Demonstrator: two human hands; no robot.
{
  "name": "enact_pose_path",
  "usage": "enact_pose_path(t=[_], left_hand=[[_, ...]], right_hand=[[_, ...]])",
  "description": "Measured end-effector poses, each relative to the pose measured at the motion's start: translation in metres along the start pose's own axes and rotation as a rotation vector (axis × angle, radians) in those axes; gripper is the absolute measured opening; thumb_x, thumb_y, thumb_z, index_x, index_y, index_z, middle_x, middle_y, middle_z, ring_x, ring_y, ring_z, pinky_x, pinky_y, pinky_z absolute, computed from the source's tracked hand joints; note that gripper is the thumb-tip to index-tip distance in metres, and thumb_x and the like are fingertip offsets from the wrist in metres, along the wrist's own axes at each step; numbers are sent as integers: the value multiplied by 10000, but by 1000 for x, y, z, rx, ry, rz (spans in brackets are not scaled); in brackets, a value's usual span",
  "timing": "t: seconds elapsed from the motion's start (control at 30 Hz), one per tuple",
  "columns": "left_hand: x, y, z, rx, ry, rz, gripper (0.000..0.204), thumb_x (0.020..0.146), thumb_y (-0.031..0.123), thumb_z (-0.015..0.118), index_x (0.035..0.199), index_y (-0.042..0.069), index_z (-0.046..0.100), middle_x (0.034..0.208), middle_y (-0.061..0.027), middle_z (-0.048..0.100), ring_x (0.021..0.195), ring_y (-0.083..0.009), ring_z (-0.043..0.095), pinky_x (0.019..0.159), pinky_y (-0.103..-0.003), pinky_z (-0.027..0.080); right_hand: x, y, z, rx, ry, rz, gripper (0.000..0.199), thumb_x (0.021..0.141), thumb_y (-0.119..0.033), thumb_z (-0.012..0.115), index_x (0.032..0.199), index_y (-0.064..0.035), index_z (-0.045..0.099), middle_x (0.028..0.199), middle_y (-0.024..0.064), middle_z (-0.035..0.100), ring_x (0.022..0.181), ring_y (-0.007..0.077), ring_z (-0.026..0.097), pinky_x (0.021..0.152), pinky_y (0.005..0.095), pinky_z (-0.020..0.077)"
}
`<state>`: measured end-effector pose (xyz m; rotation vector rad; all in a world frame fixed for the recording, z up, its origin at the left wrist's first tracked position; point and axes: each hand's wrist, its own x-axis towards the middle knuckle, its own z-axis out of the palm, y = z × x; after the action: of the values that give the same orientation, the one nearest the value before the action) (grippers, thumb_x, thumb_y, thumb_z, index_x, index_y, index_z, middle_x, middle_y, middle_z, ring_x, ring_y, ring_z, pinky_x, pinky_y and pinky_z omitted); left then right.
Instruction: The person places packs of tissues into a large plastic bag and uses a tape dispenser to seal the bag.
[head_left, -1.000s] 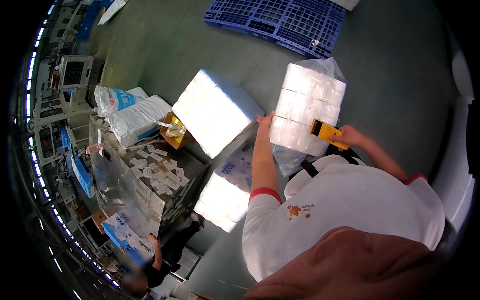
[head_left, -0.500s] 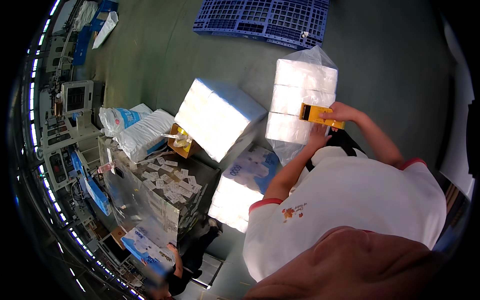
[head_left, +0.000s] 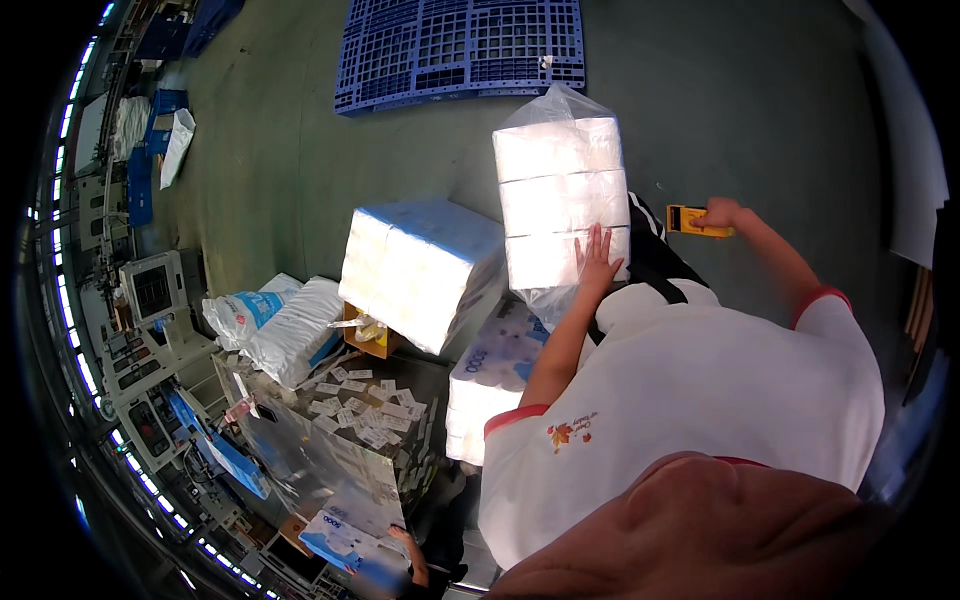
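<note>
In front of me stands a tall pack of white paper bundles in a clear plastic bag, its loose film gathered at the far end and bunched at the near end. My left hand lies flat on the pack's near bundle with its fingers spread. Off to the right, apart from the pack, my right hand is closed around a flat yellow hand tool with a dark end. The tool's exact kind is not clear.
A blue plastic pallet lies beyond the pack. More wrapped packs stand to the left, beside a metal table strewn with paper labels and white sacks. At the lower left, a co-worker's hand touches a printed pack.
My right hand has carried the yellow tool away from the pack to the right. My left hand now lies spread higher on the pack's near bundle. The view has shifted.
</note>
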<state>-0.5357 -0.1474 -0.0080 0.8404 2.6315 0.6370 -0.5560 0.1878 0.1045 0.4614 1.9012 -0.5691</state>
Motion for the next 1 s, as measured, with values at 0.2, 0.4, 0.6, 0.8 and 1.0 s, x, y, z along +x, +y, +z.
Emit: enact_pose_path(t=[0.2, 0.4, 0.6, 0.8, 1.0], left_hand=[[-41, -18, 11, -391, -210, -4, 520, 810, 229, 610, 1265, 37, 447, 1418, -175, 286, 1305, -329, 280, 1058, -425, 235], [-97, -4, -115, -297, 323, -498, 524, 805, 276, 644, 1229, 26, 464, 1284, -246, 387, 1161, -389, 392, 988, -389, 310], [-130, -26, -58, -1160, 313, -1472, 806, 704, 283, 766, 1286, -59, 327, 1312, -173, 352, 1171, -254, 403, 896, -373, 407], [-165, -26, -4, -1461, 201, -1270, 351, 784, 135, 675, 1058, -19, 516, 786, -64, 618, 666, -154, 602, 567, -261, 484], [-106, 21, -57, -1053, 458, -1139, 158, 841, 149, 589, 825, 10, 515, 656, -57, 598, 516, -124, 567, 481, -242, 444]], right_hand=[[85, -63, 68, -264, 269, -51, 466, 760, -502, 561, 901, -75, 684, 886, 113, 670, 838, 248, 647, 724, 371, 503], [138, -35, 90, -171, 319, 96, 539, 737, -547, 566, 889, -41, 676, 876, 128, 667, 823, 262, 649, 703, 368, 506], [45, -70, 30, -98, 589, 37, 562, 765, -569, 537, 854, -28, 655, 787, 135, 659, 739, 285, 648, 634, 390, 505], [21, -164, 41, -515, 577, -846, 473, 735, -511, 593, 730, -38, 615, 622, 127, 605, 600, 292, 595, 566, 413, 458], [58, -213, 71, -919, -104, -1103, 458, 705, -497, 609, 715, -43, 670, 676, 137, 633, 644, 285, 620, 582, 396, 466]])
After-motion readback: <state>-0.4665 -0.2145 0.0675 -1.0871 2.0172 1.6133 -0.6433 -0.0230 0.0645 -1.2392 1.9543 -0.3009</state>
